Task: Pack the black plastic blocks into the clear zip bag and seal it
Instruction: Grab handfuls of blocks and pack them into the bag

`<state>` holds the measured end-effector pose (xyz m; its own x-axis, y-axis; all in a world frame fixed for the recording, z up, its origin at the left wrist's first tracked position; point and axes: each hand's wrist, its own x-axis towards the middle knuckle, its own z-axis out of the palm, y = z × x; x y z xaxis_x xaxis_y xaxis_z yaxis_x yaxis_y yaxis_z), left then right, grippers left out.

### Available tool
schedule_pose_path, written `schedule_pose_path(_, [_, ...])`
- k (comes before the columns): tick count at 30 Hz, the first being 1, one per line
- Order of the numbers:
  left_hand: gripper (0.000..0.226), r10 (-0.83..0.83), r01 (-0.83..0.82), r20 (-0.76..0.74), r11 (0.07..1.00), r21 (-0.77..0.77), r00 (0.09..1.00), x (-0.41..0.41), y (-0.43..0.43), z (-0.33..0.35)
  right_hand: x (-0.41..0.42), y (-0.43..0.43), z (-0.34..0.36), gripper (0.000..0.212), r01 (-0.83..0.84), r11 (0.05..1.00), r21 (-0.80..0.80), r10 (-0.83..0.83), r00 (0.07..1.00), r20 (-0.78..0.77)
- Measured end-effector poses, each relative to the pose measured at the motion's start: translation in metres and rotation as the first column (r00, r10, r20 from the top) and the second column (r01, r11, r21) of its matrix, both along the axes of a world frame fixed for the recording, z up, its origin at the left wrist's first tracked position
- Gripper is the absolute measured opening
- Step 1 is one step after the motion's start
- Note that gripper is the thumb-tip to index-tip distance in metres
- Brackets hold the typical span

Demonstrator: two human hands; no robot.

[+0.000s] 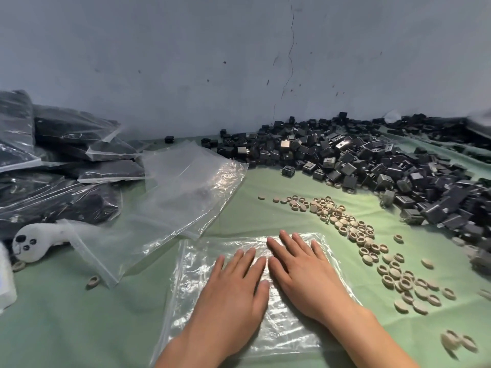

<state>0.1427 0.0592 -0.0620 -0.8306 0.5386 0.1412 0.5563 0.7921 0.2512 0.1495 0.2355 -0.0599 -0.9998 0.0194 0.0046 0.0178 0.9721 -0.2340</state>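
Note:
A clear zip bag (196, 285) lies flat and empty on the green table cover in front of me. My left hand (236, 285) and my right hand (300, 272) rest side by side on top of it, palms down, fingers straight and spread. A large heap of black plastic blocks (372, 160) spreads across the far right of the table, out past my fingertips. Neither hand holds a block.
Several loose empty clear bags (186, 187) lie to the left of centre. Filled bags of black blocks (66, 160) are stacked at far left. Beige round caps (372, 243) trail along the right. A white plush toy (34, 243) lies at left. The wall (212, 62) stands close behind.

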Motion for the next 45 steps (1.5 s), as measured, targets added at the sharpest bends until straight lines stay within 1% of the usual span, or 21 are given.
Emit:
schedule_pose_path(7, [0.048,-0.102,0.103,-0.039,0.994,0.022,0.994,0.003,-0.002,0.006,-0.005,0.034,0.006,0.055,0.008,0.999,-0.044,-0.008,1.0,-0.009])
schedule_pose_path(9, [0.046,-0.095,0.101,-0.059,0.99,0.101,0.994,0.001,-0.002,0.009,-0.006,0.053,0.012,0.054,0.02,0.998,-0.064,-0.021,1.0,-0.011])
schedule_pose_path(11, [0.043,-0.057,0.061,-0.027,0.972,0.228,0.998,-0.008,0.003,0.016,-0.008,0.067,0.019,0.05,0.035,0.993,-0.11,-0.039,0.999,-0.035])
schedule_pose_path(13, [0.044,-0.031,0.024,0.017,0.951,0.309,0.999,-0.034,0.018,0.023,-0.016,0.076,0.028,0.041,0.062,0.963,-0.264,-0.092,0.99,-0.104])
schedule_pose_path(15, [0.049,-0.024,0.0,0.068,0.939,0.344,0.997,-0.071,0.043,0.028,-0.026,0.086,0.036,0.033,0.079,0.874,-0.48,-0.184,0.967,-0.176])
schedule_pose_path(17, [0.053,-0.009,-0.047,0.151,0.933,0.358,0.988,-0.114,0.076,0.031,-0.034,0.102,0.042,0.031,0.118,0.776,-0.619,-0.33,0.913,-0.24])
schedule_pose_path(20, [0.057,0.08,-0.177,0.252,0.903,0.393,0.964,-0.184,0.124,0.032,-0.04,0.132,0.04,0.033,0.221,0.658,-0.72,-0.528,0.817,-0.233])
schedule_pose_path(23, [0.057,0.187,-0.291,0.274,0.861,0.417,0.943,-0.245,0.161,0.032,-0.044,0.16,0.03,0.04,0.3,0.619,-0.726,-0.585,0.793,-0.171])
schedule_pose_path(26, [0.056,0.384,-0.408,0.153,0.778,0.478,0.911,-0.297,0.182,0.035,-0.052,0.184,0.023,0.047,0.363,0.609,-0.705,-0.591,0.801,-0.097])
schedule_pose_path(28, [0.056,0.532,-0.498,0.095,0.696,0.517,0.841,-0.331,0.184,0.04,-0.059,0.196,0.025,0.049,0.367,0.578,-0.728,-0.614,0.784,-0.092])
schedule_pose_path(30, [0.059,0.614,-0.6,0.151,0.639,0.481,0.775,-0.367,0.178,0.046,-0.067,0.204,0.03,0.051,0.352,0.551,-0.756,-0.636,0.764,-0.108])
schedule_pose_path(31, [0.062,0.637,-0.643,0.172,0.647,0.41,0.751,-0.386,0.174,0.048,-0.07,0.207,0.032,0.051,0.344,0.541,-0.768,-0.639,0.762,-0.109])
schedule_pose_path(32, [0.065,0.638,-0.657,0.179,0.682,0.322,0.749,-0.403,0.171,0.05,-0.072,0.21,0.035,0.053,0.333,0.531,-0.779,-0.634,0.766,-0.105])
schedule_pose_path(33, [0.068,0.603,-0.631,0.186,0.734,0.249,0.775,-0.417,0.17,0.052,-0.073,0.212,0.037,0.054,0.321,0.518,-0.793,-0.627,0.773,-0.097])
schedule_pose_path(34, [0.07,0.536,-0.572,0.205,0.791,0.218,0.819,-0.427,0.172,0.054,-0.072,0.214,0.039,0.056,0.313,0.503,-0.806,-0.626,0.775,-0.09])
schedule_pose_path(36, [0.076,0.393,-0.439,0.22,0.869,0.229,0.893,-0.439,0.18,0.058,-0.07,0.218,0.044,0.06,0.331,0.483,-0.811,-0.65,0.756,-0.079])
schedule_pose_path(38, [0.082,0.307,-0.347,0.194,0.91,0.225,0.932,-0.439,0.188,0.062,-0.068,0.22,0.046,0.061,0.387,0.5,-0.774,-0.67,0.74,-0.062])
schedule_pose_path(40, [0.086,0.238,-0.274,0.183,0.939,0.206,0.954,-0.432,0.196,0.065,-0.067,0.22,0.046,0.061,0.432,0.546,-0.717,-0.661,0.748,-0.052])
schedule_pose_path(42, [0.085,0.166,-0.197,0.176,0.965,0.175,0.97,-0.421,0.205,0.065,-0.067,0.217,0.043,0.063,0.442,0.614,-0.654,-0.618,0.785,-0.05])
schedule_pose_path(44, [0.078,0.071,-0.089,0.129,0.986,0.141,0.989,-0.402,0.211,0.062,-0.067,0.214,0.04,0.066,0.453,0.686,-0.569,-0.559,0.829,-0.015])
schedule_pose_path(45, [0.069,0.009,-0.022,0.099,0.992,0.124,0.995,-0.391,0.212,0.06,-0.067,0.212,0.039,0.067,0.455,0.724,-0.519,-0.528,0.849,0.007])
